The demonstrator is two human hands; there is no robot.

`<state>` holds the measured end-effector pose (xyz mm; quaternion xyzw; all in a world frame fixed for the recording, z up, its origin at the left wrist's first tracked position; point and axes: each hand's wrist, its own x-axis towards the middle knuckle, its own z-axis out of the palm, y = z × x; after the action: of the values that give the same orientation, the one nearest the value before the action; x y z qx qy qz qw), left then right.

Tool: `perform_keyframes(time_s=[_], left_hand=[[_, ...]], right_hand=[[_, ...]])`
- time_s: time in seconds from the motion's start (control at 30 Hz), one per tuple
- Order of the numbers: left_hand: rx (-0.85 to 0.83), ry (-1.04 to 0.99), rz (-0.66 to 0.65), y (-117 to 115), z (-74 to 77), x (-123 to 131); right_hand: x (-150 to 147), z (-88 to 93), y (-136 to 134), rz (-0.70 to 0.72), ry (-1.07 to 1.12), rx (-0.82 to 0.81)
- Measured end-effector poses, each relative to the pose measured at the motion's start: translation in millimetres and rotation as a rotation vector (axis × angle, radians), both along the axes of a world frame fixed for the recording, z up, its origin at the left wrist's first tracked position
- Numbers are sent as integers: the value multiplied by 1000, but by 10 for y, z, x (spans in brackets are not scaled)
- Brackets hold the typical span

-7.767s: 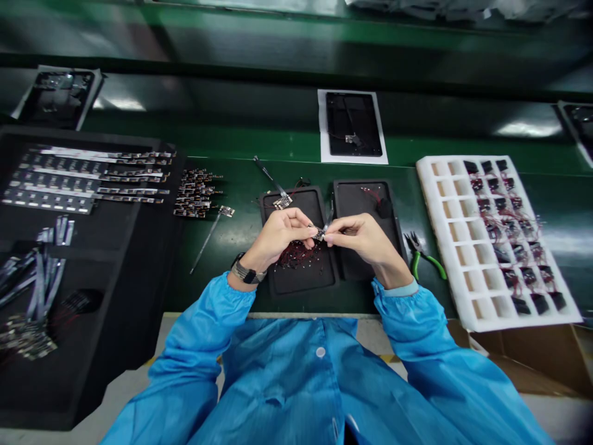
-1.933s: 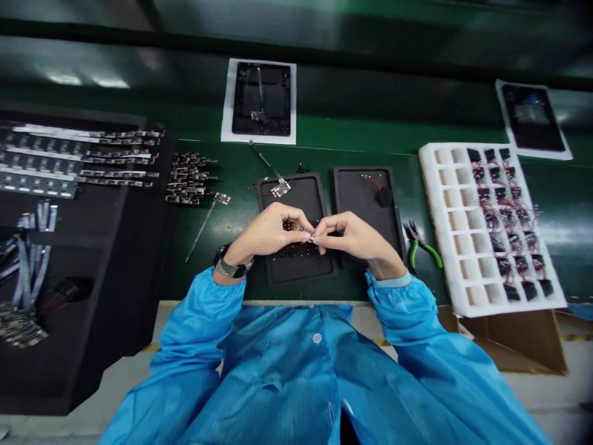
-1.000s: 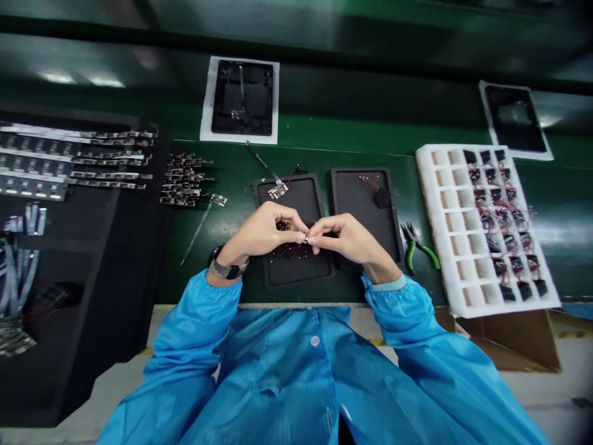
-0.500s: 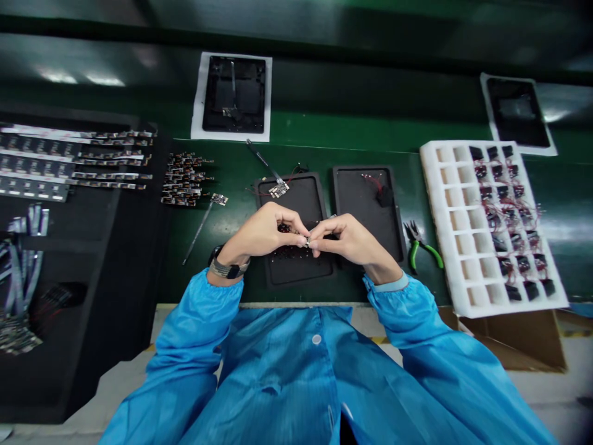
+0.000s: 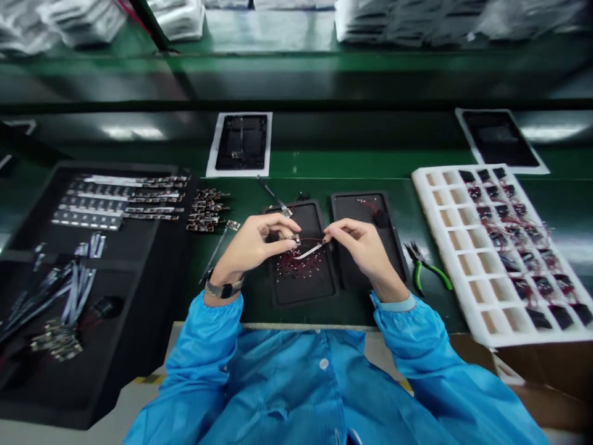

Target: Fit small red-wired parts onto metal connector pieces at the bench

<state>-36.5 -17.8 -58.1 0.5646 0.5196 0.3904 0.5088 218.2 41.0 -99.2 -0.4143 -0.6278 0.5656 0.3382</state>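
Note:
My left hand (image 5: 252, 247) is closed in a pinch on a small electronic part (image 5: 297, 238), its thumb and fingertips covering much of it. To the right, my right hand (image 5: 359, 247) pinches the dark tip of a thin pale strip (image 5: 309, 251), which looks like a flat ribbon cable. A fine red wire also runs between the two hands. Both hands are above a black tray (image 5: 303, 295) holding a heap of small red-wired parts (image 5: 296, 267). A circuit board with a ribbon cable (image 5: 283, 210) rests at that tray's far edge.
Right of the hands lie a second black tray (image 5: 345, 201), green-handled pliers (image 5: 424, 272) and a white foam tray (image 5: 463, 266) with black red-wired parts. Small boards (image 5: 206, 210) and a black bin (image 5: 139, 296) stand left. Two dark panels (image 5: 243, 142) (image 5: 500, 139) lie behind.
My hands have moved apart from meeting fingertips, and the pale strip now shows between them. The view has tilted up, bringing the upper shelf with wrapped stacks into sight.

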Motion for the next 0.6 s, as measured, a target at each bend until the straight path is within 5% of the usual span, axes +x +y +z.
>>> perform_keyframes(time_s=[0.2,0.33,0.47,0.6], left_hand=[[202,311,-2,165,689,109],[342,474,-57,633,1077,483],[422,657,-154,1405,1278,1250],[487,688,-335,2287,1196,2340]], right_hand=[[22,-99,72,-261,123,-27],[-39,-231,65,-267,106,-81],[-19,-306,122,-349,165,-119],[53,-316,172,-422,216,-172]])
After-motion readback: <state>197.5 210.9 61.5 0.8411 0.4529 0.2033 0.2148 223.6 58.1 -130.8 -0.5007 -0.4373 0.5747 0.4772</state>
